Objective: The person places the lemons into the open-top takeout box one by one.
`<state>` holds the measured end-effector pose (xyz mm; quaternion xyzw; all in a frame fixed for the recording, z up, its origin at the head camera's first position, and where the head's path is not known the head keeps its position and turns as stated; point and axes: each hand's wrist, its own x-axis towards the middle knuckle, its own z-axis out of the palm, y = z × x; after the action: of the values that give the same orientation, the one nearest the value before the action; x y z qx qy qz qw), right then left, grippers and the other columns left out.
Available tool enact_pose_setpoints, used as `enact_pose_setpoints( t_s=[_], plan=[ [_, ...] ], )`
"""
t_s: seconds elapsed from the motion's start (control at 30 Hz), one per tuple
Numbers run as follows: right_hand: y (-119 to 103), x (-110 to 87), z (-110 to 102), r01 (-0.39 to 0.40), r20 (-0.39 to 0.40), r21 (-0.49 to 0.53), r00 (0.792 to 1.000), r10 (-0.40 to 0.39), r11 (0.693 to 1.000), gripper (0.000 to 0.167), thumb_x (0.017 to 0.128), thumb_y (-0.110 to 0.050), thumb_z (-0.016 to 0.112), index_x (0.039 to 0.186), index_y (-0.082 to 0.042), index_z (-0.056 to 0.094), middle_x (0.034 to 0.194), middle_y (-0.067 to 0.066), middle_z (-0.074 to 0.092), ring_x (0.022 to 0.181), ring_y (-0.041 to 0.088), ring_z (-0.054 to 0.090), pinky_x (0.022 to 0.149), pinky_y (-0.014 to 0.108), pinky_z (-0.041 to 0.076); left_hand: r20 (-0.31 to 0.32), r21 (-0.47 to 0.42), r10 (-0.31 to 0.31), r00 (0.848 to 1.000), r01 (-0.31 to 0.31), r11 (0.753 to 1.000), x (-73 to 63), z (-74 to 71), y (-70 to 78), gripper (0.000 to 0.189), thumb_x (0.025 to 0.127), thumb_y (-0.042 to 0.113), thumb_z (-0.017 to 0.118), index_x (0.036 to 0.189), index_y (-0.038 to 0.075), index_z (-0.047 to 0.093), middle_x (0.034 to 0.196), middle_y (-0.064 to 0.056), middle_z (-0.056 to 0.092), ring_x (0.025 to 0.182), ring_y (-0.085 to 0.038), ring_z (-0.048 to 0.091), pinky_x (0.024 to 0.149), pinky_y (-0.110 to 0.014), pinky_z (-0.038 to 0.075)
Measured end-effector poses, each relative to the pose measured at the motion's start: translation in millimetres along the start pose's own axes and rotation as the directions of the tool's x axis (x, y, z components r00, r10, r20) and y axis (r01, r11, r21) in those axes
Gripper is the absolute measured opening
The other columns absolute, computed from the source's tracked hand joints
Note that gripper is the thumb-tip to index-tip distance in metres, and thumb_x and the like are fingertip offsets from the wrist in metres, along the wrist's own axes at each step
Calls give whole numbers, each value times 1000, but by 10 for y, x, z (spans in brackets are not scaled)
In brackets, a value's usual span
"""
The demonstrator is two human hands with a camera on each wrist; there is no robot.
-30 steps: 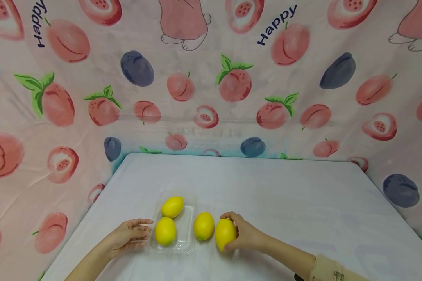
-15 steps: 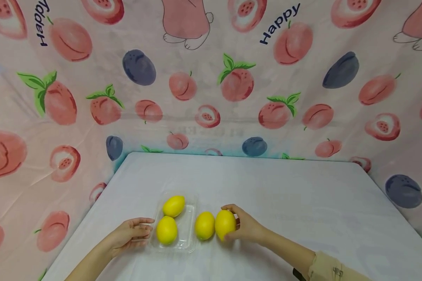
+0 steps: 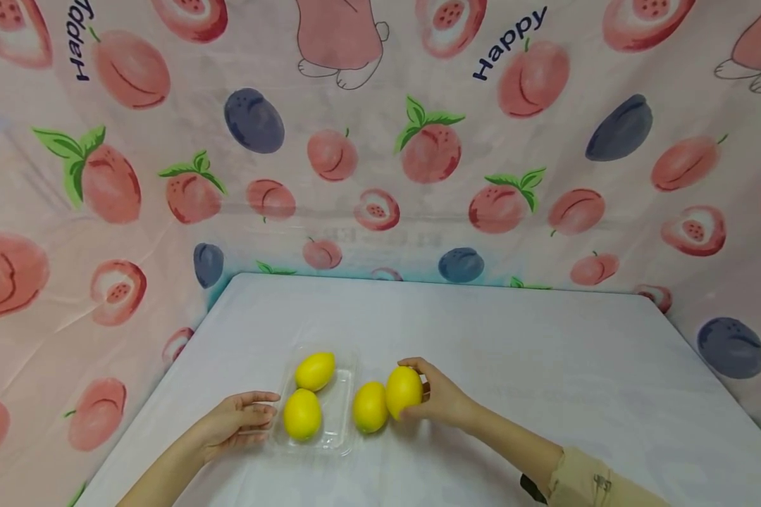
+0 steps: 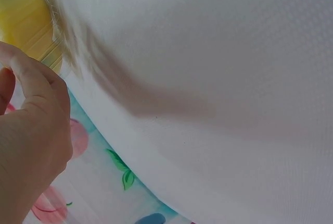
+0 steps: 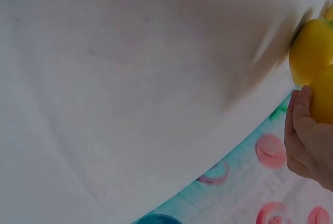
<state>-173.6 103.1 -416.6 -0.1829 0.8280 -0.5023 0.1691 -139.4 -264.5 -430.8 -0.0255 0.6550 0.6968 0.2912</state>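
Note:
My right hand (image 3: 442,398) grips a yellow lemon (image 3: 404,393), fingers over its far side and thumb on the near side. In the head view this lemon overlaps the right side of another lemon (image 3: 370,407), which sits on the table just right of a clear plastic tray (image 3: 339,422). Two lemons lie along the tray's left half, one farther back (image 3: 315,372) and one nearer (image 3: 302,415). Beside the tray's left edge my left hand (image 3: 237,422) has its fingers extended and holds nothing. The right wrist view shows the gripped lemon (image 5: 323,96) partly cut off by the frame edge.
A white-covered table (image 3: 514,352) spreads around the tray. Behind it and to the sides hangs a pink cloth (image 3: 355,232) printed with peaches and plums. A dark object (image 3: 533,487) shows partly under the right sleeve (image 3: 596,479).
My right hand has raised its lemon and moved it away from me, from beside the table lemon to overlapping it. The left hand stays beside the tray.

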Motion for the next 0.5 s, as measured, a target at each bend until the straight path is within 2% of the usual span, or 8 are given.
enact_pose_setpoints(
  t_s=[0.2,0.5],
  plan=[
    [-40,62,26,-4,-21,5,1000,4,1000,71,74,-9,78,134,-4,40,128,17,47,93,20,55,86,38,54,-9,8,0,1000,0,1000,-9,7,8,35,92,8,58,126,1,53,95,3,61,79,-6,63,73,-22,58],
    [-138,115,57,3,-18,-7,1000,-4,1000,71,75,-9,76,136,-3,39,129,18,47,98,23,54,88,38,54,-9,-4,0,1000,0,1000,-26,23,22,33,92,7,57,125,3,53,96,3,61,79,-6,62,73,-21,58]
  ],
)
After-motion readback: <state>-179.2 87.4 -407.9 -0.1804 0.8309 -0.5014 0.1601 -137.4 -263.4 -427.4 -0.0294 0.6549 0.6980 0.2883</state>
